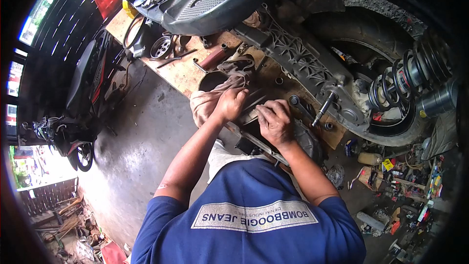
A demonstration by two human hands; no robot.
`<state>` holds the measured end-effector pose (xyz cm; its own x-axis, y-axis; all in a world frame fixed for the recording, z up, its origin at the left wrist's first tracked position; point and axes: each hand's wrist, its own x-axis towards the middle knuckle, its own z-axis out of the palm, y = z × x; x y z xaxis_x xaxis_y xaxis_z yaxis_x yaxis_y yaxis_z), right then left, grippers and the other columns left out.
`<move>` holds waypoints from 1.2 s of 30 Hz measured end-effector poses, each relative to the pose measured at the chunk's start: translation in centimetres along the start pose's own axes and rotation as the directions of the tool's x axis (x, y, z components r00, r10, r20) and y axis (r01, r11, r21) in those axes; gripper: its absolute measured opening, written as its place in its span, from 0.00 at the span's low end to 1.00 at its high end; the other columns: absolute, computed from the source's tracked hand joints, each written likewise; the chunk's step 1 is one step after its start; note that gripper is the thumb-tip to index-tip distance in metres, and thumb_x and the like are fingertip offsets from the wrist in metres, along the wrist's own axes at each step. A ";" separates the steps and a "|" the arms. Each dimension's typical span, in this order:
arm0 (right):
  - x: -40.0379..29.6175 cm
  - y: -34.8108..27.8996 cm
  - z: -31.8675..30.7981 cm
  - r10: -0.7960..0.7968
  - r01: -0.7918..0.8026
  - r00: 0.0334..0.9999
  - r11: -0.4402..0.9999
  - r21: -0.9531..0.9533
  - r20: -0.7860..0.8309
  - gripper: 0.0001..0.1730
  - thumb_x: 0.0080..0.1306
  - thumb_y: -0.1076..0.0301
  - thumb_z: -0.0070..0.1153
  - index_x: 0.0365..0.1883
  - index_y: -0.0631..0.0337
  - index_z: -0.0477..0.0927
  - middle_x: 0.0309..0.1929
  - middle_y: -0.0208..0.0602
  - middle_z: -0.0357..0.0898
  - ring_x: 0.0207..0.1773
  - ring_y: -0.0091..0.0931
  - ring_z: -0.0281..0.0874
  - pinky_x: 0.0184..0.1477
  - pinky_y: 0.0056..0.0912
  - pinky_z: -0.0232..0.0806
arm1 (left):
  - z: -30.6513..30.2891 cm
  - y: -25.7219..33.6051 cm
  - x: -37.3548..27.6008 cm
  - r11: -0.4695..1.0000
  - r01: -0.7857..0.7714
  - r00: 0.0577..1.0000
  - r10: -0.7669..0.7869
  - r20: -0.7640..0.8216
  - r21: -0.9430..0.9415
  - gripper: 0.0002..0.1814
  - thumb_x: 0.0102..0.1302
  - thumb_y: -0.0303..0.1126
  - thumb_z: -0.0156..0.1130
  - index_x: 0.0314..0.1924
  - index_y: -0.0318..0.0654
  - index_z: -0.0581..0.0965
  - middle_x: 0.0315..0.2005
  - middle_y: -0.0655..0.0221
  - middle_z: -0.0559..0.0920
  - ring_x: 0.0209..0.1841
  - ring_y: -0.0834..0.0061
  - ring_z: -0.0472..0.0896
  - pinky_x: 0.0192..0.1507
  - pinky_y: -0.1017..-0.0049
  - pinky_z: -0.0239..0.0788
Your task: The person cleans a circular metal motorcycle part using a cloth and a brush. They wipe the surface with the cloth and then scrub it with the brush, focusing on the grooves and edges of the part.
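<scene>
My left hand (pixel 231 104) is curled, with its thumb on top, beside a bunched brown and grey cloth rag (pixel 205 106); whether it grips the rag or something else is hidden. Just to the right, my right hand (pixel 276 121) is bent over with its fingertips on a thin flat pale piece (pixel 250 116), whose material I cannot make out. Beneath both hands lies a metal engine side cover (pixel 265 149), its rim running down to the right. Dark narrow shapes show between the hands. The rag is draped by a round metal ring-shaped part (pixel 213 80).
A wooden board (pixel 176 75) bears a pulley wheel (pixel 161 47), sockets and tools. Above right are a scooter's ribbed crankcase (pixel 296 55), rear tyre (pixel 366 25) and coil-spring shock absorber (pixel 394 84). A parked motorcycle (pixel 82 77) stands left; bottles and small parts clutter the right floor.
</scene>
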<state>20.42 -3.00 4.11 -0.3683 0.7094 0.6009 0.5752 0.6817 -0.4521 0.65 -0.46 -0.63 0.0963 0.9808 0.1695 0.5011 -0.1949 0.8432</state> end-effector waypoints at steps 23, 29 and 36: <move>-0.5 -0.6 0.6 -0.047 0.047 0.998 0.999 0.000 0.041 0.13 0.55 0.74 0.70 0.40 0.58 0.87 0.41 0.33 0.78 0.47 0.37 0.74 0.49 0.40 0.70 | -0.4 1.2 0.3 0.986 0.136 0.990 -0.133 0.038 -0.093 0.25 0.73 0.46 0.46 0.40 0.28 0.79 0.34 0.40 0.82 0.42 0.40 0.80 0.48 0.53 0.69; -0.6 -1.8 0.7 -0.082 0.083 0.996 0.996 -0.014 0.022 0.14 0.55 0.74 0.70 0.41 0.59 0.87 0.41 0.34 0.78 0.48 0.38 0.74 0.51 0.41 0.71 | -0.2 0.6 0.1 0.993 0.090 0.996 -0.088 0.022 -0.078 0.26 0.72 0.46 0.47 0.46 0.28 0.82 0.39 0.40 0.83 0.47 0.41 0.81 0.52 0.55 0.71; -1.0 -2.1 0.9 -0.075 0.075 0.997 0.997 -0.008 0.012 0.15 0.54 0.75 0.70 0.42 0.58 0.87 0.41 0.34 0.77 0.49 0.38 0.74 0.53 0.43 0.70 | -0.4 0.9 0.3 0.987 0.141 0.988 -0.136 0.070 -0.077 0.26 0.72 0.46 0.47 0.46 0.28 0.82 0.40 0.41 0.84 0.48 0.42 0.82 0.53 0.56 0.71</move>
<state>18.95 -5.00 3.87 -0.4190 0.6584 0.6253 0.5521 0.7314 -0.4002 0.79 -0.39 0.39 0.0872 0.9960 0.0172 0.4423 -0.0542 0.8952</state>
